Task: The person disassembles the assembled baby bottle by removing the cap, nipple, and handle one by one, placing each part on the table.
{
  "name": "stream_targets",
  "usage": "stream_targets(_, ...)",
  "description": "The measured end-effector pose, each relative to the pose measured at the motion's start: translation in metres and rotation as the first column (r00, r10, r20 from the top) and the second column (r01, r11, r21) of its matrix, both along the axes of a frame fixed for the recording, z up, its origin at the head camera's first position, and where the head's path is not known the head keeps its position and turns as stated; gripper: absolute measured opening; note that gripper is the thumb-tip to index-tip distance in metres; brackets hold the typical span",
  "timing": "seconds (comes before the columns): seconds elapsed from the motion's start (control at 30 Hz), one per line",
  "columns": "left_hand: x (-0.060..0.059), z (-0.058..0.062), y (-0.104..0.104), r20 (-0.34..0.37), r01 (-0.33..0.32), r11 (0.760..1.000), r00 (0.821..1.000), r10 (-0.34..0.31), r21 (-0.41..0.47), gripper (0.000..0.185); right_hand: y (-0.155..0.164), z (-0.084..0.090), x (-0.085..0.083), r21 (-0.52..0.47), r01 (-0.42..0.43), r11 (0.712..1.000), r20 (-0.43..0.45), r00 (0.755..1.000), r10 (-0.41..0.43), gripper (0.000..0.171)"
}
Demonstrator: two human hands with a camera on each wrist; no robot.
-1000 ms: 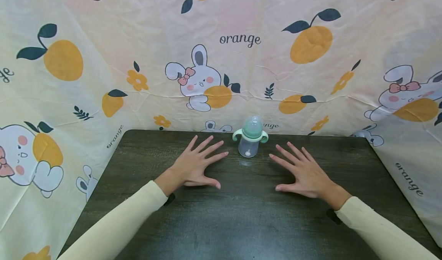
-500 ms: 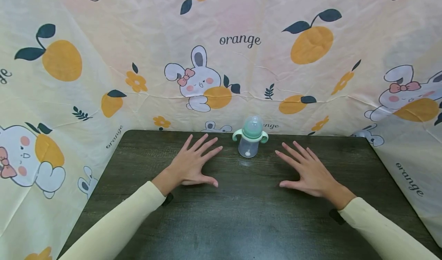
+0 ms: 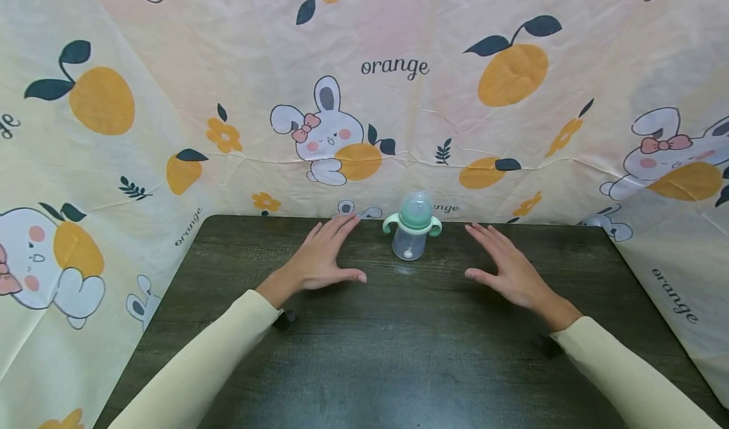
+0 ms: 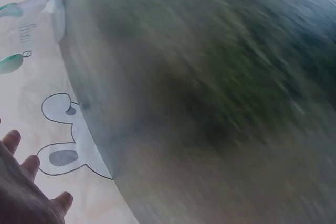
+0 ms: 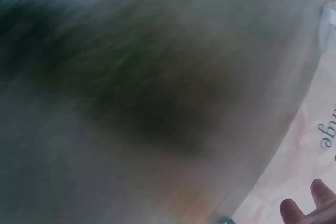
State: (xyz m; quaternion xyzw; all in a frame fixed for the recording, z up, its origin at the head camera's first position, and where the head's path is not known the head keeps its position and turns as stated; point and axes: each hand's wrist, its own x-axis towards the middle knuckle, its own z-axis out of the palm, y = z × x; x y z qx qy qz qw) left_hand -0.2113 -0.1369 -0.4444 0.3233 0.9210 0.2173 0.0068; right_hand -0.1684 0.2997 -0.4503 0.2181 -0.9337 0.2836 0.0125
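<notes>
A baby bottle with a mint green cap and two side handles stands upright near the back edge of the dark table. To its left is my left hand, fingers extended and thumb pointing toward the bottle, touching nothing. My right hand is held on the other side, its fingers straight and close together, also apart from the bottle. In the left wrist view the bottle shows at the upper left, with several left fingertips below. The right wrist view catches two right fingertips and a sliver of the bottle.
The dark wood-grain table extends in front of both arms. Behind and beside it hangs a cream cloth printed with rabbits, oranges and flowers. A small black device sits under the left wrist.
Both hands have turned from palm-down to more side-on, with thumbs raised. Their spread fingers have drawn closer together. The bottle has stayed in place.
</notes>
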Motion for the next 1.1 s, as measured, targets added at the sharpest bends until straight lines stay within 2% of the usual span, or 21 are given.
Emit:
stream_targets(0.17,-0.006,0.004,0.014,0.121,-0.025,0.987,0.993,0.006,0.156,0.121,-0.012,0.009,-0.007,-0.140,0.027,0.990,0.062,0.998,-0.019,0.080)
stream_targets(0.27,-0.008,0.007,0.025,0.194,-0.039,0.971,0.981,-0.008,0.235,0.121,-0.022,0.013,-0.012,-0.218,0.050,0.975,0.106,0.994,-0.028,0.079)
stream_targets(0.37,-0.011,0.009,0.037,0.227,-0.048,0.952,0.974,-0.023,0.302,0.117,-0.033,0.019,-0.018,-0.302,0.064,0.951,0.137,0.990,-0.023,0.078)
stream_targets(0.53,-0.019,0.013,0.061,0.199,-0.061,0.920,0.980,-0.019,0.387,0.107,-0.056,0.030,-0.029,-0.393,0.073,0.917,0.128,0.991,-0.024,0.076)
stream_targets(0.63,-0.022,0.018,0.074,0.182,-0.064,0.906,0.983,-0.015,0.418,0.102,-0.069,0.035,-0.036,-0.409,0.068,0.910,0.105,0.994,-0.027,0.073)
stream_targets(0.8,-0.024,0.024,0.092,0.181,-0.079,0.893,0.984,-0.003,0.444,0.097,-0.088,0.042,-0.043,-0.432,0.065,0.899,0.065,0.997,-0.041,0.073)
stream_targets(1.1,-0.024,0.028,0.115,0.194,-0.146,0.869,0.979,0.058,0.474,0.086,-0.108,0.049,-0.051,-0.517,0.048,0.855,-0.014,0.998,-0.065,0.070)
